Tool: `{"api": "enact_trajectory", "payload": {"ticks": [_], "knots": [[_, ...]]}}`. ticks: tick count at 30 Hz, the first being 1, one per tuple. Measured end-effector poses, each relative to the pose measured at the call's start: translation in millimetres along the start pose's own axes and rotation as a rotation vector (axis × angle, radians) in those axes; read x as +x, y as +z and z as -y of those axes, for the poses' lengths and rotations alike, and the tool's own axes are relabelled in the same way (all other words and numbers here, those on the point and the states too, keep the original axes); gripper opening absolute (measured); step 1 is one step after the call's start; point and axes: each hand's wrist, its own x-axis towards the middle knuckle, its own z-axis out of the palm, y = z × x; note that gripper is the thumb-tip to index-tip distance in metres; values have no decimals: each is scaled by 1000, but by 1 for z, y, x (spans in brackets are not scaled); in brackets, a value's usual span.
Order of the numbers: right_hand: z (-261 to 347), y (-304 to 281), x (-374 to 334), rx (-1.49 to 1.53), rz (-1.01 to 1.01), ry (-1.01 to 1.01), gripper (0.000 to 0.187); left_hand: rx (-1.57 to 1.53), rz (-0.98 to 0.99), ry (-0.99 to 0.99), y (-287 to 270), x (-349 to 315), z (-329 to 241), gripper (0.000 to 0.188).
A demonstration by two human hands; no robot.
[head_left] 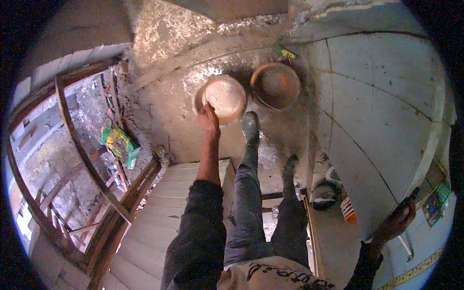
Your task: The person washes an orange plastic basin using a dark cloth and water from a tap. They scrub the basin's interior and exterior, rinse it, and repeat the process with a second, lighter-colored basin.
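Observation:
My left hand (209, 120) reaches down to the near left rim of a round orange basin (227, 117). Its fingers are curled at the rim, and their tips are partly hidden. Pale, grainy stuff (224, 95) fills this basin. Just right of it stands a second orange basin (295, 89), dark inside, on the wet floor. At the far right, my right hand (396, 222) is closed at the edge of a grey tiled slab (377, 106). Something dark shows by its fingertips, too dim to name.
My boots (250, 126) stand on the muddy floor near the basins. To the left are a wooden frame (79, 140) and a green and yellow packet (118, 145). Pale boards (159, 212) lie beside my left arm. Dark and orange containers (325, 194) sit under the slab.

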Motion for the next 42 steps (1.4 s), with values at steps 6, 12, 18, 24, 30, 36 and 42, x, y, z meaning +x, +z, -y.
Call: {"api": "enact_trajectory", "payload": {"ticks": [6, 12, 18, 24, 30, 36, 42], "knots": [[2, 5, 5, 288, 78, -95, 40, 129, 65, -124, -5, -139, -103, 42], [7, 20, 12, 102, 36, -127, 36, 127, 108, -39, -24, -257, -189, 32], [17, 36, 20, 445, 33, -87, 22, 65, 236, 26, -43, -337, -222, 30], [57, 37, -36, 1172, 253, 166, 29, 91, 358, 97, -53, -394, -255, 38], [56, 124, -128, 1419, 919, 439, 50, 221, 468, 384, -22, -419, -218, 36], [34, 125, -148, 670, 737, -27, 38, 367, 585, 363, -15, -447, -267, 33], [43, 131, -158, 1085, 950, 601, 31, 505, 601, 454, 22, -432, -252, 29]]}}
